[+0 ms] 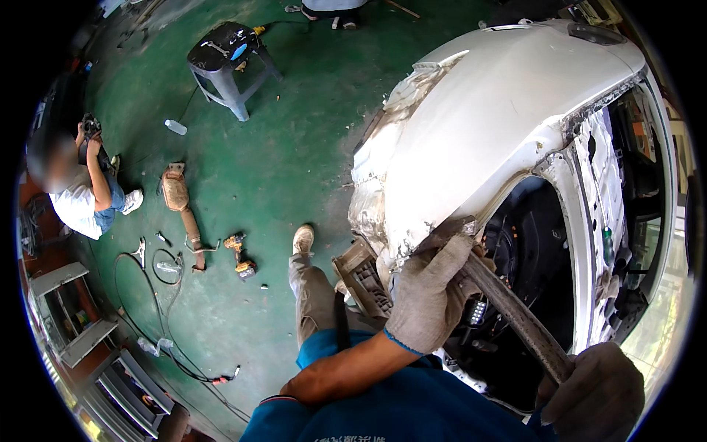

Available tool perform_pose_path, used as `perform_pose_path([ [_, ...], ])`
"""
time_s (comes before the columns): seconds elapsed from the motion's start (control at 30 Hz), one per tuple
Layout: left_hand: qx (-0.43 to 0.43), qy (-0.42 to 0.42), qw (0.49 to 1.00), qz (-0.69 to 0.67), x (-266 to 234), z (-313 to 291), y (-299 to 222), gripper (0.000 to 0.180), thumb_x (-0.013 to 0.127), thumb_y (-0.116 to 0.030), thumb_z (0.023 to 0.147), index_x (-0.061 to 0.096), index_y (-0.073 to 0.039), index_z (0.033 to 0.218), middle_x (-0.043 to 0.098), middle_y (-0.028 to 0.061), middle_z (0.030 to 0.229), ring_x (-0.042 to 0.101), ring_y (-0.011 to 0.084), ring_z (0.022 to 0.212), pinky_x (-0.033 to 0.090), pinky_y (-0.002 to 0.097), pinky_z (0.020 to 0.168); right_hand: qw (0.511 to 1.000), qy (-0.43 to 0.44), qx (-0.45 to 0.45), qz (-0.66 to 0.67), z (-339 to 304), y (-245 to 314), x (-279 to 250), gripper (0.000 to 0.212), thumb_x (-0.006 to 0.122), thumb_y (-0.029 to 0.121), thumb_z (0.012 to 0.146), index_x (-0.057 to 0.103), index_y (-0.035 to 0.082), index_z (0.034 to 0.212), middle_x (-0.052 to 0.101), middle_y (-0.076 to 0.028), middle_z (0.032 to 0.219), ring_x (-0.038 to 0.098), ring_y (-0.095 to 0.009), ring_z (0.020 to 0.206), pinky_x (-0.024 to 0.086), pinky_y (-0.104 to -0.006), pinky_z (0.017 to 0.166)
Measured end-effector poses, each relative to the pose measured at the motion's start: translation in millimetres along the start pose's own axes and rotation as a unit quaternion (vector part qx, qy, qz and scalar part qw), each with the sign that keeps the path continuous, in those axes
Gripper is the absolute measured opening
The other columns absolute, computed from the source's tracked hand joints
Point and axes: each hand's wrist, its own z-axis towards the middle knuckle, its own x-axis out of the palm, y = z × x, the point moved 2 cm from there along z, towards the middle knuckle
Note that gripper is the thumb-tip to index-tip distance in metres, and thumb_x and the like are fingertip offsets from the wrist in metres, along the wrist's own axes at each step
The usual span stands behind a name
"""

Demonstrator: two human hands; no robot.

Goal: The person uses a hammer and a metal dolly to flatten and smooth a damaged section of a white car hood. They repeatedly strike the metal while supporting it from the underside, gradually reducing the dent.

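Left hand (431,295), grey knit glove, clenched round upper end of rusty steel bar (515,317), frame centre. Right hand (600,394), same glove, clamped on bar's lower end, lower right. Two-hand spread likely for leverage. Bar tip wedged under torn edge of white car body panel (501,110), by open wheel arch; looks like prying. Panel smooth painted sheet metal, crumpled and bare at seam. Green floor (294,162) left: cordless drill (241,258), grey plastic stool (224,62), crouching co-worker (81,191).

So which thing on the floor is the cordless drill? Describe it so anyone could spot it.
Start from the white car body and look left across the green floor. Just left of the person's shoe lies the cordless drill. It is yellow and black, unlike the long rusty exhaust part beside it.
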Motion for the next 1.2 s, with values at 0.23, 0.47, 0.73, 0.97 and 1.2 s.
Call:
perform_pose_path([
  [0.23, -0.008, -0.008, 1.000, 0.012, 3, 1, -2, 0.035, 0.070, -0.018, 0.102, 0.056, 0.005, 0.124, 0.067, 0.0143, 0.106, 0.073, 0.0252, 0.093, 0.066, 0.0403, 0.080, 0.997, 0.025, 0.058, 0.034, 3, -2, -8, 0.016, 0.077, 0.017, 0.072, 0.078, 0.015, 0.087, 0.052, 0.005, 0.069, 0.053, -0.013, 0.066, 0.057, -0.0305, 0.066],
  [0.47, -0.016, -0.032, 0.999, 0.023, -3, -3, 0, 0.031, 0.070, -0.018, 0.102, 0.057, 0.001, 0.122, 0.067, 0.0177, 0.107, 0.072, 0.0284, 0.096, 0.064, 0.0432, 0.084, 0.986, -0.143, 0.056, -0.066, -24, 6, 10, 0.015, 0.078, 0.018, 0.074, 0.078, 0.016, 0.089, 0.058, 0.003, 0.075, 0.056, -0.015, 0.071, 0.058, -0.0338, 0.070],
  [0.73, -0.024, -0.017, 0.999, 0.020, -4, 2, -5, 0.029, 0.072, -0.017, 0.099, 0.061, 0.000, 0.120, 0.069, 0.0158, 0.101, 0.073, 0.0264, 0.089, 0.064, 0.0393, 0.076, 1.000, -0.026, 0.003, -0.012, -6, 1, 8, 0.012, 0.076, 0.020, 0.077, 0.079, 0.017, 0.088, 0.057, 0.003, 0.076, 0.057, -0.016, 0.075, 0.059, -0.0345, 0.072],
  [0.97, -0.024, -0.018, 0.999, 0.012, 5, 0, -4, 0.030, 0.071, -0.015, 0.097, 0.061, 0.001, 0.121, 0.069, 0.0153, 0.099, 0.073, 0.0266, 0.086, 0.064, 0.0393, 0.074, 0.997, -0.021, 0.075, -0.021, -3, 15, 12, 0.008, 0.075, 0.019, 0.076, 0.077, 0.020, 0.084, 0.056, 0.005, 0.073, 0.056, -0.014, 0.071, 0.059, -0.0325, 0.067],
  [1.2, -0.055, -0.012, 0.998, -0.001, 7, -5, -1, 0.027, 0.072, -0.014, 0.098, 0.062, 0.001, 0.118, 0.069, 0.0148, 0.099, 0.073, 0.0262, 0.084, 0.063, 0.0392, 0.076, 0.998, -0.028, -0.047, 0.012, 0, 3, 19, 0.005, 0.075, 0.014, 0.074, 0.074, 0.018, 0.078, 0.057, 0.004, 0.066, 0.057, -0.012, 0.058, 0.060, -0.0313, 0.059],
])
